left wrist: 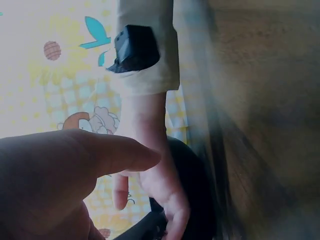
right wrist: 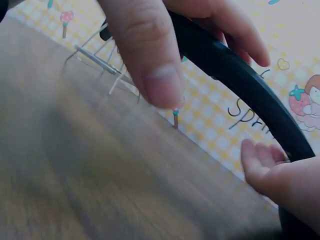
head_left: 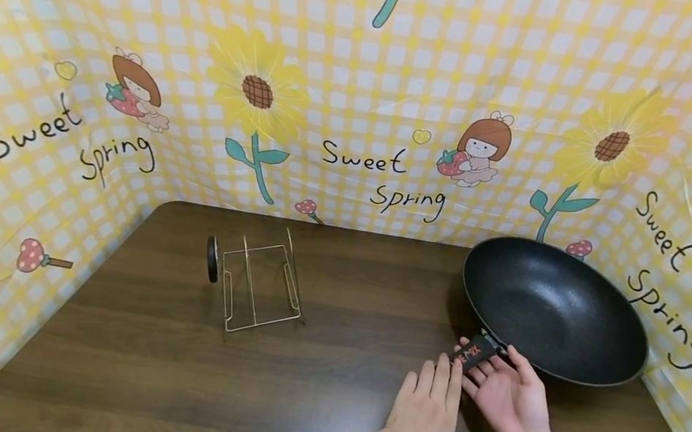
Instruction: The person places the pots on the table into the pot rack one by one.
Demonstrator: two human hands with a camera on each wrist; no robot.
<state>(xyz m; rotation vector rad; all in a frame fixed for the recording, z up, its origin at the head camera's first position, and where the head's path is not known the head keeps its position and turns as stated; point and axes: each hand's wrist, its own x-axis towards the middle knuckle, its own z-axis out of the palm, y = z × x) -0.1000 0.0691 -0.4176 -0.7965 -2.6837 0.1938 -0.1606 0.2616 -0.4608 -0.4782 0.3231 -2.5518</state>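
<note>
A black wok (head_left: 558,312) is at the right of the table in the head view, its short black handle (head_left: 474,351) with red marks pointing toward the person. My right hand (head_left: 515,406) lies palm up beside the handle, fingers passing beneath it; its thumb (right wrist: 162,85) stands off the handle in the right wrist view. My left hand (head_left: 424,419) shows its back, with straight fingers reaching the handle's near end and hiding part of it. In the left wrist view the left thumb (left wrist: 115,152) sticks out straight. Contact at the left palm is hidden.
A gold wire rack (head_left: 259,285) with a black round piece (head_left: 212,259) on its side stands left of the middle on the brown wooden table (head_left: 151,373). Yellow checked cloth (head_left: 371,87) encloses the back and both sides.
</note>
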